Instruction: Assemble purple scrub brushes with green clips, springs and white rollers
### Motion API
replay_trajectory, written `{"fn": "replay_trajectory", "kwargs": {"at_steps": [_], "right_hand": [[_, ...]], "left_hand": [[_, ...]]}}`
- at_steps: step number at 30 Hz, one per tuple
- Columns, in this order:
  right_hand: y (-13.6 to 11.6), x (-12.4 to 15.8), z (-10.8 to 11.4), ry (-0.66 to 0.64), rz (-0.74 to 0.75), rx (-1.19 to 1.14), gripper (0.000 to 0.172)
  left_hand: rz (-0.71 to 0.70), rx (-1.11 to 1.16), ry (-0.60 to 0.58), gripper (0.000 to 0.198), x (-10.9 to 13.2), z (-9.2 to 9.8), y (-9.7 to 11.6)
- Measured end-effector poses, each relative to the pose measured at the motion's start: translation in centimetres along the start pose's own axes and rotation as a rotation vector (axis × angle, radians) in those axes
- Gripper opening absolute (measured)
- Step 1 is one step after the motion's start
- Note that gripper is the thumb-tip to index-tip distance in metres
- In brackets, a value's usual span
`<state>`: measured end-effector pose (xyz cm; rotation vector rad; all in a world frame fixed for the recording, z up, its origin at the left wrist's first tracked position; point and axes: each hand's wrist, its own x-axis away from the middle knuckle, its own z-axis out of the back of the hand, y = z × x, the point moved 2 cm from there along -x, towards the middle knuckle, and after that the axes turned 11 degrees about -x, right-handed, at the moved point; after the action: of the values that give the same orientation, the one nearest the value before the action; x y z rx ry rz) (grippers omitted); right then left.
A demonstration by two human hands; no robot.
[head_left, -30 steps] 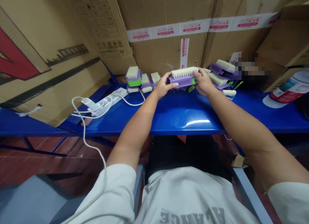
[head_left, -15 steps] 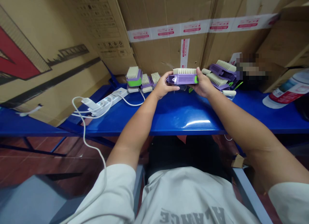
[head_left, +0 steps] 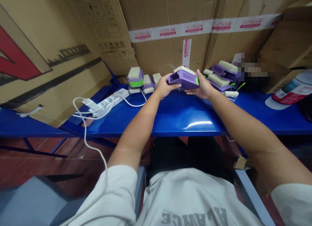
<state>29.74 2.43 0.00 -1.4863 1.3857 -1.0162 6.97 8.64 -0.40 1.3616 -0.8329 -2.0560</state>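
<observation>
Above the back of the blue table, both my hands hold a purple brush [head_left: 186, 79] with cream bristles facing up and a green piece at its right end. My left hand [head_left: 165, 87] grips the left end, thumb along the lower front edge; that end of the body looks hollow. My right hand [head_left: 204, 86] supports the right end, with its thumb by the green part and its fingers stretched beneath. Behind my left hand, a purple-and-green brush [head_left: 135, 78] stands beside several others, bristles up. More purple brushes [head_left: 220, 81] are piled to the right of my right hand.
A white power strip [head_left: 107, 104] with cables lies on the blue table [head_left: 180, 118] at left. Large cardboard boxes [head_left: 165, 11] wall off the back. At right stands a white bottle with a red label [head_left: 290, 91]. A blurred patch covers something behind the brush pile.
The brush has tilted, its right end lower, so more of its front side and hollow left end show. My right fingers have stretched out underneath it.
</observation>
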Motion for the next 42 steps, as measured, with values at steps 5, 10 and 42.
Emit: {"fn": "replay_trajectory", "kwargs": {"at_steps": [5,10,42], "right_hand": [[-0.1,0.2,-0.3,-0.002,-0.053,-0.034,0.077],[-0.2,1.0,-0.9,-0.092,-0.095,-0.004,0.081],[-0.6,1.3,-1.3,-0.016,0.079,-0.041,0.074]], "left_hand": [[0.031,0.074,0.033,0.086,0.2,-0.2,0.8],[0.093,0.099,0.112,0.088,0.1,-0.2,0.6],[0.052,0.103,0.015,0.077,0.0,-0.1,0.5]]}}
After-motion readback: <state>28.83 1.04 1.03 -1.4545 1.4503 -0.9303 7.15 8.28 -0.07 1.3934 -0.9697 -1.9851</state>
